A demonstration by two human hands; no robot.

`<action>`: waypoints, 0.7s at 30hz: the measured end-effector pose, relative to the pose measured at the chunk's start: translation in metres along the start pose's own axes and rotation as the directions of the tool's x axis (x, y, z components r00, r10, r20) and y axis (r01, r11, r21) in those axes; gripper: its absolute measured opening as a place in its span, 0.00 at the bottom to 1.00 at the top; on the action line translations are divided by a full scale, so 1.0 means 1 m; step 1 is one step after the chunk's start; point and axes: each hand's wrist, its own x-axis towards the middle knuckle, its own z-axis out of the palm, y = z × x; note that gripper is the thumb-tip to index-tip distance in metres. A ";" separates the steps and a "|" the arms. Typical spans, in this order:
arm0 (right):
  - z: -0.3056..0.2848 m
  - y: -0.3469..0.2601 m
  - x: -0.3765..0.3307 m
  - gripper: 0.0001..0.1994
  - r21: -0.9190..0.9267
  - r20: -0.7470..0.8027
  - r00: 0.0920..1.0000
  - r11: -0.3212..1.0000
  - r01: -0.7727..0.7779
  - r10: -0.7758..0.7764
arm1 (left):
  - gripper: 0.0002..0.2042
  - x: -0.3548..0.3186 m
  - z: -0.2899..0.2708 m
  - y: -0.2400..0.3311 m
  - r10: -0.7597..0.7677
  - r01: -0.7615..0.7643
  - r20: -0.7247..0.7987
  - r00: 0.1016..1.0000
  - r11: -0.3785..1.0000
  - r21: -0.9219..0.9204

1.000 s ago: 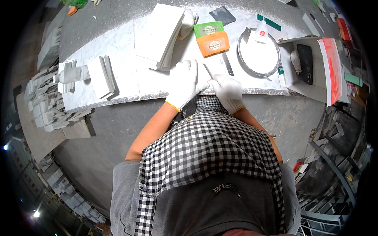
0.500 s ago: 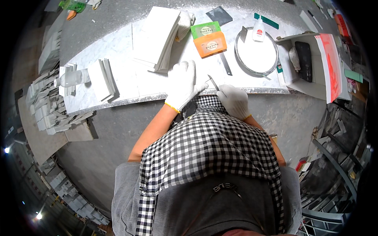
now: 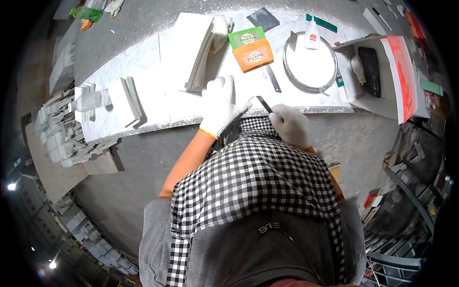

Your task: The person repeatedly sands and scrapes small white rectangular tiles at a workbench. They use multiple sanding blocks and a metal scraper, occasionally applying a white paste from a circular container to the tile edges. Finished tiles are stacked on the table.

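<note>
My left hand (image 3: 220, 105), in a white knit glove with a yellow cuff, rests at the near edge of the pale worktable. Its fingers point away from me and the thumb is spread to the right. A small thin sliver shows by the thumb tip; I cannot make out what it belongs to. Closed around the lower end of a short dark flat strip (image 3: 263, 104), like a file or blade, is my gloved right hand (image 3: 290, 125). The strip stands just right of the left thumb, over the table edge, and appears apart from it.
A stack of white slabs (image 3: 184, 52) stands beyond my left hand, with a smaller stack (image 3: 125, 103) and clear bottle (image 3: 91, 100) further left. Orange and green packets (image 3: 253, 55), another dark strip (image 3: 273, 79), a ring (image 3: 286, 62), white squeeze bottle (image 3: 312, 38) and open box (image 3: 389, 103) lie right.
My right hand has shifted slightly right, and the dark strip in it has turned to show its broad face. My left hand stays nearly in place. The whole view has tilted slightly.
</note>
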 end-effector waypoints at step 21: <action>0.035 -0.017 0.066 0.10 -0.162 -0.016 0.989 0.977 0.139 -0.144 | 0.43 -0.001 0.011 -0.004 0.070 -0.069 -0.097 0.993 0.997 0.020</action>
